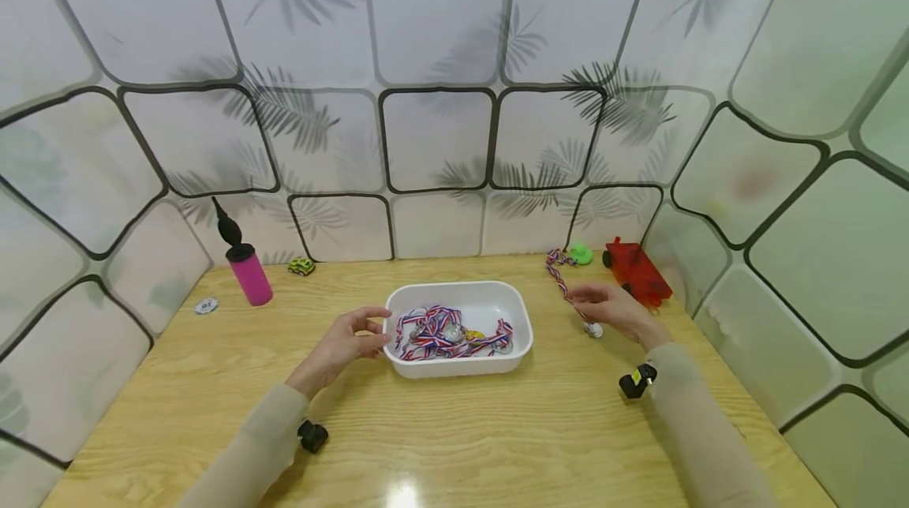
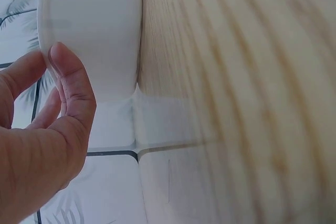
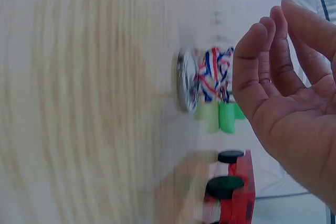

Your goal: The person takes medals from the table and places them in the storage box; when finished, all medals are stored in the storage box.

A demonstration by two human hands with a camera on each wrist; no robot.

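Note:
My left hand (image 1: 348, 341) holds the left end of a white plastic tub (image 1: 454, 368), its fingertips at the rim. Inside the tub lie several medals (image 1: 453, 331) with red, white and blue striped ribbons, mostly silver, with one gold-coloured piece among them. To the right, my right hand (image 1: 612, 309) hovers over another silver medal (image 1: 593, 330) on the table. Its striped ribbon (image 1: 556, 275) stretches back toward the wall. In the right wrist view, that hand's fingers (image 3: 249, 43) are loosely bent beside the medal and ribbon, with nothing seen between them.
A green toy duck (image 1: 581, 254) and a red toy car (image 1: 639, 273) stand at the back right. At the back left are a magenta pump (image 1: 250, 278) with a black nozzle, a small yellow-green toy car (image 1: 301, 266) and a poker chip (image 1: 207, 305). Patterned curtains border the wooden table (image 1: 454, 437).

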